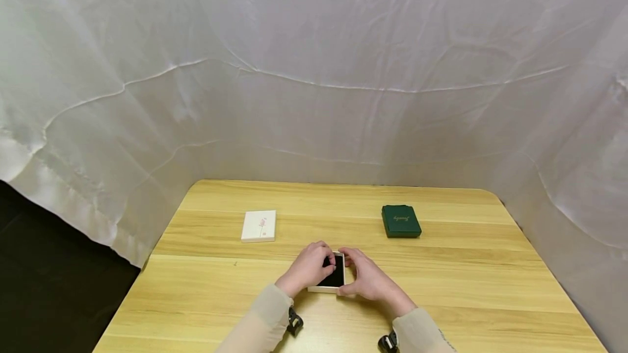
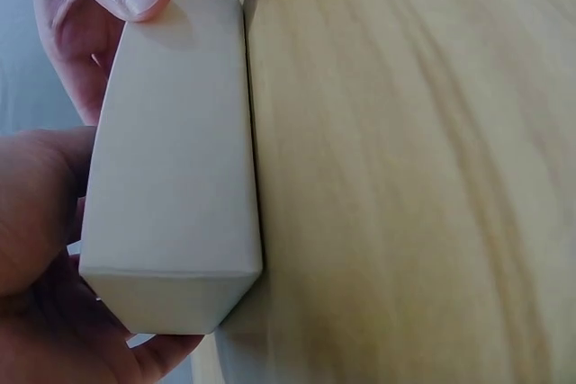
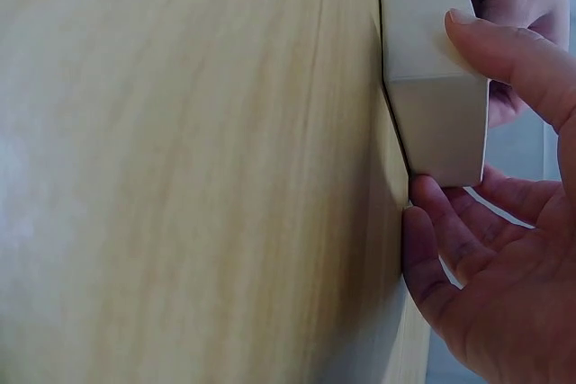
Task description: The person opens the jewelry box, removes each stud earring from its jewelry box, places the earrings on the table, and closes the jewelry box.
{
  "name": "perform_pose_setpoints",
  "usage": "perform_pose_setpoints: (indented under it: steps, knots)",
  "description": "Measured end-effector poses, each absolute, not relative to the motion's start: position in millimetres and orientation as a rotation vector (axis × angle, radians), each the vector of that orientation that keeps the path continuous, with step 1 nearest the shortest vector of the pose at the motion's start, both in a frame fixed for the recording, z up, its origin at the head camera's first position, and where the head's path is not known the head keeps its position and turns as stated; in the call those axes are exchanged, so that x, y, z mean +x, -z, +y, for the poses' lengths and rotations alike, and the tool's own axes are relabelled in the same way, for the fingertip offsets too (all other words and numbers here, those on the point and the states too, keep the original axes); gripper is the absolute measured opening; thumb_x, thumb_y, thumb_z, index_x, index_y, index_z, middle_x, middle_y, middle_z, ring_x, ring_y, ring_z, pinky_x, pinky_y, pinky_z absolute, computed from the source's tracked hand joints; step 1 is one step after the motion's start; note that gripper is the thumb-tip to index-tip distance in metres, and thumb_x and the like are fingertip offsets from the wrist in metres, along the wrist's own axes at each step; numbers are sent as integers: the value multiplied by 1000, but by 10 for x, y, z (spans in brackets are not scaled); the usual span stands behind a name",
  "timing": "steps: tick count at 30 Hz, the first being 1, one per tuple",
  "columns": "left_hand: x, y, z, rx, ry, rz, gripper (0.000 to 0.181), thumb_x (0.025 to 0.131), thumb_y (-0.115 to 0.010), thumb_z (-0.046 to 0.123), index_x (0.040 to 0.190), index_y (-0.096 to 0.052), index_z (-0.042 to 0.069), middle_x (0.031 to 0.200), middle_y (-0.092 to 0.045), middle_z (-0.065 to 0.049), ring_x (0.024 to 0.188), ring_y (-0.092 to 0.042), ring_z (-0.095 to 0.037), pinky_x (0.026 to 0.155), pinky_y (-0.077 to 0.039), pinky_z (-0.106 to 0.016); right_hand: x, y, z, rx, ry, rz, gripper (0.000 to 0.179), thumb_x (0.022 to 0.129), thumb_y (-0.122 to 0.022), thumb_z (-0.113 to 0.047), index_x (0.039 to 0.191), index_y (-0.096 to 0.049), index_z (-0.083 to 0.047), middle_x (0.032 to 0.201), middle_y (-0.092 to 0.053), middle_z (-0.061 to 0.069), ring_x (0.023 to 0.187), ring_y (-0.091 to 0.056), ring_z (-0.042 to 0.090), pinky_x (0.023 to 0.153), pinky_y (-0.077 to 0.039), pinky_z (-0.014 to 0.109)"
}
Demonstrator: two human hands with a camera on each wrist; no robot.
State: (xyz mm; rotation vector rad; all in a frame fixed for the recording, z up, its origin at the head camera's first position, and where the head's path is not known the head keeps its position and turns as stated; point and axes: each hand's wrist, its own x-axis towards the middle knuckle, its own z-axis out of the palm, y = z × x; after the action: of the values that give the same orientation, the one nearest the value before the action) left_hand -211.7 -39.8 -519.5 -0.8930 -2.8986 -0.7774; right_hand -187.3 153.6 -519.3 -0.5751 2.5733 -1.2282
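Note:
A small white open box (image 1: 324,290) with a black lining (image 1: 336,278) sits on the table before me. My right hand (image 1: 368,277) grips its right side, with the thumb on the near wall and fingers toward the far edge. Over the lining is my left hand (image 1: 310,267), its fingers bent down into the box. Whether anything lies between those fingertips is too small to make out. In the left wrist view the box's pale outer wall (image 2: 171,150) hides part of that hand. The right thumb (image 3: 504,47) presses the wall in the right wrist view.
Farther back on the left lies a flat white piece (image 1: 258,226) with a pink printed design. A dark green box (image 1: 401,221) with gold lettering stands at the back right. Pale cloth (image 1: 314,113) hangs behind and beside the wooden table (image 1: 466,282).

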Motion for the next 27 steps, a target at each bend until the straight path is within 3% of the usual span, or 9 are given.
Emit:
perform_pose_setpoints:
  steps: [27]
  knots:
    - [-2074,5148,-499,-928,889,-2885,10,88,-71,15,80,-67,20,114,-62,-4,109,-54,-24,97,-44,-42,-1857,5178,1539,-550,1236,2564,90,70,-89,-25,143,-42,0,138,-48,13,117,-52,31,99,-40,54]
